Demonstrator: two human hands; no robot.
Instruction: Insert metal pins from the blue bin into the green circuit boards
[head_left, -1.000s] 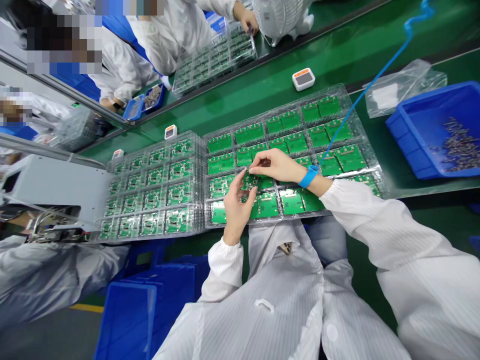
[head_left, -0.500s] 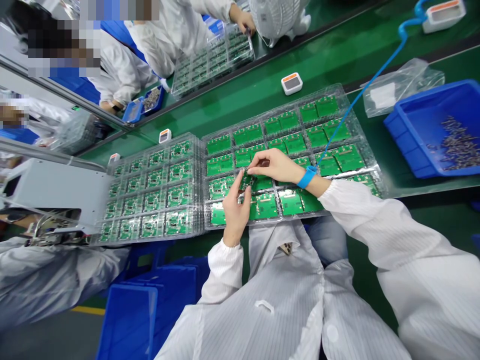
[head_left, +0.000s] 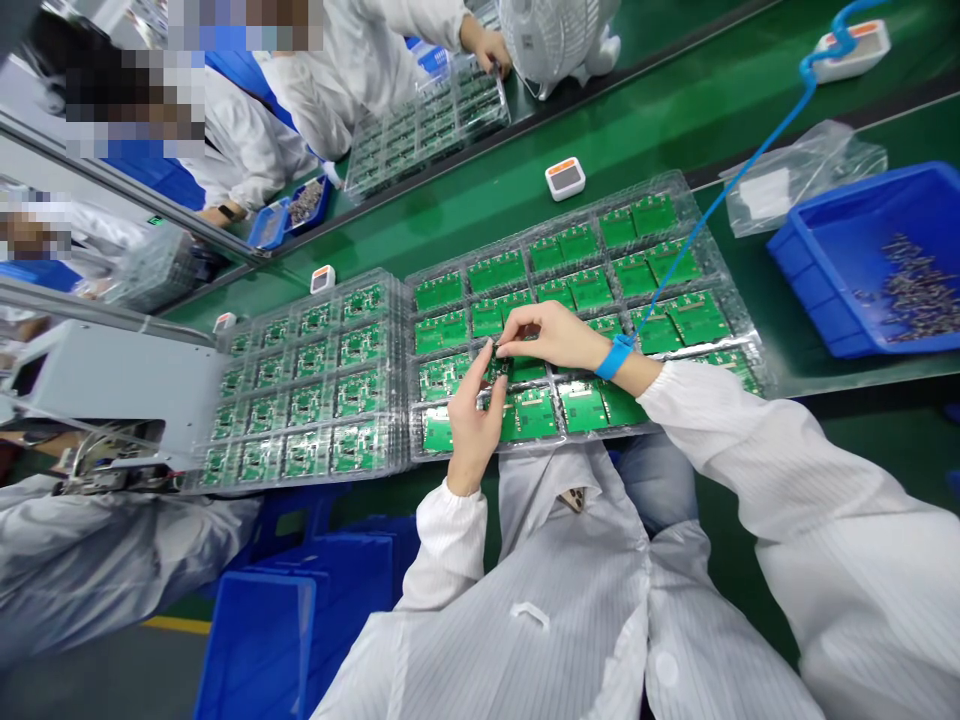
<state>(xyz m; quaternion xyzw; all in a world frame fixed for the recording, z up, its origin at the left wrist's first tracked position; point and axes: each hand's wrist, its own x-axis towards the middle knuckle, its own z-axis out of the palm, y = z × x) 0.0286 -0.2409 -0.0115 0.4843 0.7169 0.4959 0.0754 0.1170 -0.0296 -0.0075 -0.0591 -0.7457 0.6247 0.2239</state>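
The person's left hand [head_left: 474, 410] grips a small dark green circuit board [head_left: 499, 366] over the tray [head_left: 733, 300], thumb on the near side and fingers along the other. The board lies in the space between that thumb and the fingers, tilted rather than flat, with its upper end at the tips of the right hand [head_left: 546, 335]. The right hand's thumb and forefinger are pressed together there; it seems to be touching the board's upper end, though the spot is too small to tell whether a tiny part sits between the tips.

Below both hands, the tray's clear plastic compartments hold green boards, many lying in overlapping pairs. Just beside it, on the left, stands a stack of clear trays [head_left: 399, 375] with populated boards in the top one. A blue strap [head_left: 616, 357] circles the right wrist, and a blue cord [head_left: 703, 220] runs up from it across the tray.

To the right, a blue bin [head_left: 817, 290] holds a heap of small metallic parts [head_left: 919, 290], with a clear bag [head_left: 855, 165] near its far side. Beyond the tray sits a white and orange device [head_left: 565, 179]. Across the bench, a co-worker's hand [head_left: 491, 52] touches another filled tray [head_left: 420, 140].
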